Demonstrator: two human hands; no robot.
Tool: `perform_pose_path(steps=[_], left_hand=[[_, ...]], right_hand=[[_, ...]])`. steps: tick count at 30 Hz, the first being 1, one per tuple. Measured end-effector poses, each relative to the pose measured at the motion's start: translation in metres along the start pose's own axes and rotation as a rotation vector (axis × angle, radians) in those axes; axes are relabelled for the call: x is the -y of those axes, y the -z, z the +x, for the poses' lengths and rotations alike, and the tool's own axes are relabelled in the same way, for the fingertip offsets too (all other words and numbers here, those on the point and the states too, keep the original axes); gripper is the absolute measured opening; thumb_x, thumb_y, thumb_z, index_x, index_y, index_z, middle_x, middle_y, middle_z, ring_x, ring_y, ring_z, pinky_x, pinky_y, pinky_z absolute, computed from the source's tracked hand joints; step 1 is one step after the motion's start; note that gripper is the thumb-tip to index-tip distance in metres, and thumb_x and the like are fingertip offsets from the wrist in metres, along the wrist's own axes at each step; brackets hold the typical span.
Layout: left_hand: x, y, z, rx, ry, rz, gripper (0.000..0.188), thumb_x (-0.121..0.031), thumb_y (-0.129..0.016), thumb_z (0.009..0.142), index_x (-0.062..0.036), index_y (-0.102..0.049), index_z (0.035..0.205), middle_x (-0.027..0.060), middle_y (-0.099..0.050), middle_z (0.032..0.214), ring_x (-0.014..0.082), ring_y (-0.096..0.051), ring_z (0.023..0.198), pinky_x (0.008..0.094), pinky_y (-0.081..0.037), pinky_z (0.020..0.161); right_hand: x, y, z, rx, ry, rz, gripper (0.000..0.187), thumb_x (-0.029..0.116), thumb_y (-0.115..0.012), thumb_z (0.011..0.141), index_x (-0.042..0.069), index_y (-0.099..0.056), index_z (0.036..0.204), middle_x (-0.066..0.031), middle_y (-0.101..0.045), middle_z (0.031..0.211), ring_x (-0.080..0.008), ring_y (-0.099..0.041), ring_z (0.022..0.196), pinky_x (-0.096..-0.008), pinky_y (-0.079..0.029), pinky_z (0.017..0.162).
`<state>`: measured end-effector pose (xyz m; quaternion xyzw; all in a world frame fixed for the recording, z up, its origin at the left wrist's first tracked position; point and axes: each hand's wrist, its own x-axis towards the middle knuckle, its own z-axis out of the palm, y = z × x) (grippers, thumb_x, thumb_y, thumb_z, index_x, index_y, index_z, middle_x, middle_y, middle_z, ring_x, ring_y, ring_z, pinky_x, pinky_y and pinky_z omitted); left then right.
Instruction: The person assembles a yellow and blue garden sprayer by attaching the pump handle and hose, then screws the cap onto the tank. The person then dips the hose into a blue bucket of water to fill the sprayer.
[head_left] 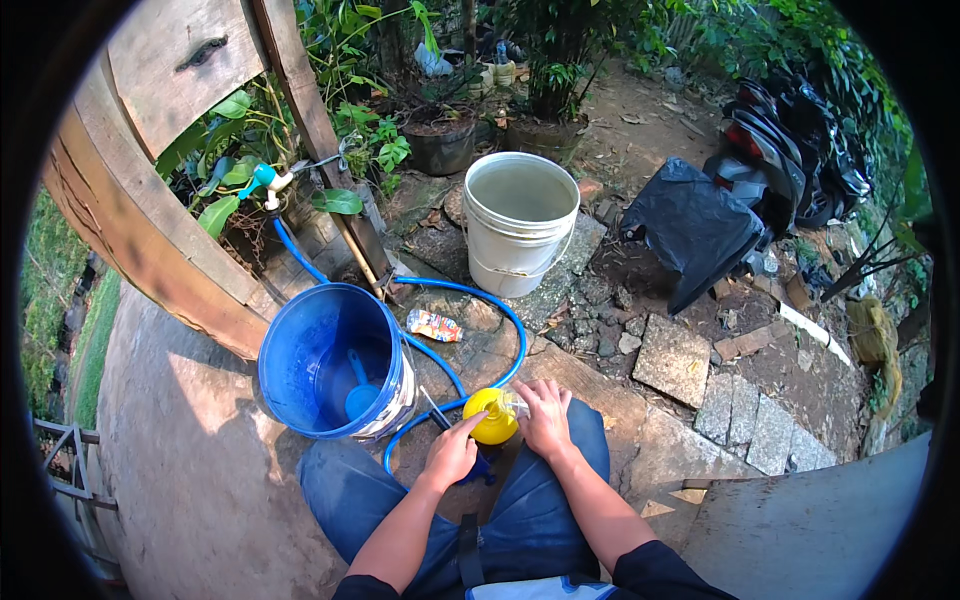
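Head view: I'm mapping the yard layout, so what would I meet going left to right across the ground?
Blue bucket → orange snack wrapper → white bucket → black plastic bag → parked motorbike.

Yellow round bottle (492, 415), blue bucket (325, 360) holding a blue scoop (358, 395), blue hose (470, 330), white bucket (518, 225), black plastic bag (690, 228), blue jeans (520, 500)
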<state>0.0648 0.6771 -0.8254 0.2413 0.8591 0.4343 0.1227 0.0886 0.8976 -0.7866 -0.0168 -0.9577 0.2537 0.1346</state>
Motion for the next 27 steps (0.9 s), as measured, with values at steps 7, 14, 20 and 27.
perform_pose_path(steps=[7,14,20,27], left_hand=[[-0.004,0.002,0.000,0.029,0.028,0.007,0.061,0.005,-0.054,0.089,-0.0118,-0.055,0.147,0.0260,-0.062,0.138,0.0428,-0.059,0.129,0.0470,-0.048,0.110],[-0.007,0.007,0.000,0.039,0.053,-0.011,0.061,0.004,-0.053,0.089,-0.0128,-0.055,0.147,0.0261,-0.062,0.137,0.0429,-0.059,0.128,0.0479,-0.048,0.110],[-0.008,0.006,-0.002,0.033,0.061,-0.007,0.061,0.004,-0.053,0.088,-0.0142,-0.056,0.147,0.0249,-0.063,0.138,0.0429,-0.060,0.127,0.0480,-0.049,0.108],[0.006,0.001,-0.002,0.033,0.030,0.023,0.064,-0.003,-0.054,0.090,-0.0211,-0.052,0.152,0.0212,-0.058,0.146,0.0374,-0.059,0.130,0.0469,-0.049,0.111]], right_hand=[[0.000,-0.002,0.002,0.008,0.024,-0.032,0.052,0.008,-0.072,0.081,0.017,-0.066,0.132,-0.0058,-0.063,0.112,-0.0274,-0.055,0.115,-0.0487,-0.037,0.099],[0.001,-0.006,0.003,-0.018,0.074,-0.048,0.056,0.008,-0.075,0.076,0.018,-0.068,0.130,-0.0047,-0.064,0.111,-0.0272,-0.055,0.111,-0.0474,-0.036,0.098],[0.002,-0.010,0.003,0.009,0.109,-0.070,0.053,0.010,-0.075,0.079,0.020,-0.068,0.130,-0.0041,-0.063,0.110,-0.0265,-0.055,0.111,-0.0465,-0.036,0.098],[-0.005,-0.019,0.007,0.108,0.113,-0.113,0.058,0.013,-0.076,0.078,0.023,-0.068,0.135,-0.0030,-0.063,0.114,-0.0245,-0.054,0.114,-0.0477,-0.037,0.098]])
